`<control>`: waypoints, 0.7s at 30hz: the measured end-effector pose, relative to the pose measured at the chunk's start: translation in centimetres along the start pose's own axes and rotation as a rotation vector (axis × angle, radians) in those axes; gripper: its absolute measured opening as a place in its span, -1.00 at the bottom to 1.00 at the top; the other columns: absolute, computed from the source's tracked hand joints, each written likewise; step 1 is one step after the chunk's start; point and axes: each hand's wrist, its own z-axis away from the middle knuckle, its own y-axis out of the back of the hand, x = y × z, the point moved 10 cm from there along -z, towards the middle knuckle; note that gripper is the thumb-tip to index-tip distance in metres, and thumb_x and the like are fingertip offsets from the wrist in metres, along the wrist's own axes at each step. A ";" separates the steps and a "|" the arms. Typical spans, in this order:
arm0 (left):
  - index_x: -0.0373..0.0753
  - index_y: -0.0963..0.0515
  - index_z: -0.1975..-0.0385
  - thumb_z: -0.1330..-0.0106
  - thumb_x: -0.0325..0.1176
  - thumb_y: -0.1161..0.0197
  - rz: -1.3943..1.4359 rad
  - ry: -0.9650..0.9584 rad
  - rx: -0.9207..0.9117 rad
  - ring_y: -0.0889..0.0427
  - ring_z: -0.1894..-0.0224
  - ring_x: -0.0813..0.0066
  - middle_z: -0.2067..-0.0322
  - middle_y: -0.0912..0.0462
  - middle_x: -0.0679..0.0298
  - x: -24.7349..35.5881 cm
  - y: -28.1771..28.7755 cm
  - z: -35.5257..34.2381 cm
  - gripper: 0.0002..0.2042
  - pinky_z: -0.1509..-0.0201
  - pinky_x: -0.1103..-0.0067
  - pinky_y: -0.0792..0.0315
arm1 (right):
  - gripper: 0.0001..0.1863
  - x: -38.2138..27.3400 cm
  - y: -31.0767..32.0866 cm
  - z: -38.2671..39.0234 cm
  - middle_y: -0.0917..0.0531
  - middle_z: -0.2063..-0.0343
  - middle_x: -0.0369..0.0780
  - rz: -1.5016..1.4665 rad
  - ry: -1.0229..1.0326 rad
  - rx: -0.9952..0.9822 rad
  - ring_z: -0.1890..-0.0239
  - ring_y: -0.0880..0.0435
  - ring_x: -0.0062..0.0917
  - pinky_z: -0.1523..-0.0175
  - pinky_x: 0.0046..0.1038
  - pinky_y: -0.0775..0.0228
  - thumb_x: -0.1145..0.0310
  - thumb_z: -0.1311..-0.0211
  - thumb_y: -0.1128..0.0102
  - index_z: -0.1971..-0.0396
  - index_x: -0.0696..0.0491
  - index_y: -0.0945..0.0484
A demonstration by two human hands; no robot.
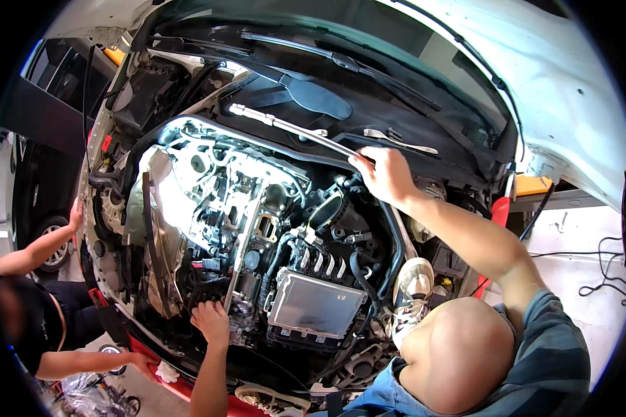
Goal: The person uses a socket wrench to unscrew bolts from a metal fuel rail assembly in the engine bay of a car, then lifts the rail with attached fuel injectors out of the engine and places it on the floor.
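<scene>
Right hand (388,175) taking the ratchet bar (285,127) at 12 o'clock.
Its fingers are curled round the handle; left hand (212,322) on engine (257,229) at 7 o'clock, grip unclear. Lifting probably needs a firm hold.

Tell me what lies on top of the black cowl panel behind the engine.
A long silver bar and a flat silver wrench lie on the cowl panel. A co-worker's hand covers the bar's near end, hiding its tip.
</scene>
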 end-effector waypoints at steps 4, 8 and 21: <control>-0.24 -0.56 0.36 -0.16 -0.13 -0.12 0.051 0.430 -0.271 -0.40 0.00 0.02 0.23 -0.52 0.07 -1.6 -2.0 0.1 -0.71 -0.06 0.12 -0.20 | -0.79 1.3 -3.0 -3.6 -0.59 0.67 -0.15 0.027 -0.087 0.000 0.60 -0.60 -0.26 0.45 -0.26 -0.40 0.27 -0.18 -0.15 0.55 0.06 -0.60; -0.21 -0.59 0.26 -0.13 -0.12 -0.08 0.173 0.759 -0.606 -0.44 -0.09 0.00 0.02 -0.52 0.00 -5.5 -6.1 0.9 -0.66 -0.11 0.05 -0.20 | -0.85 0.9 -5.5 -4.4 -0.63 0.47 -0.23 0.048 0.028 0.009 0.36 -0.61 -0.35 0.26 -0.34 -0.42 0.30 -0.17 -0.13 0.48 0.04 -0.58; -0.43 -0.55 0.17 -0.21 -0.09 -0.04 0.021 0.989 -0.515 -0.56 0.03 -0.04 0.10 -0.58 -0.11 -6.6 -7.6 1.3 -0.54 -0.06 0.20 -0.39 | -0.69 1.5 -5.5 -3.7 -0.57 0.37 -0.29 0.057 0.314 0.086 0.24 -0.49 -0.43 0.20 -0.41 -0.32 0.48 0.10 -0.17 0.24 0.05 -0.55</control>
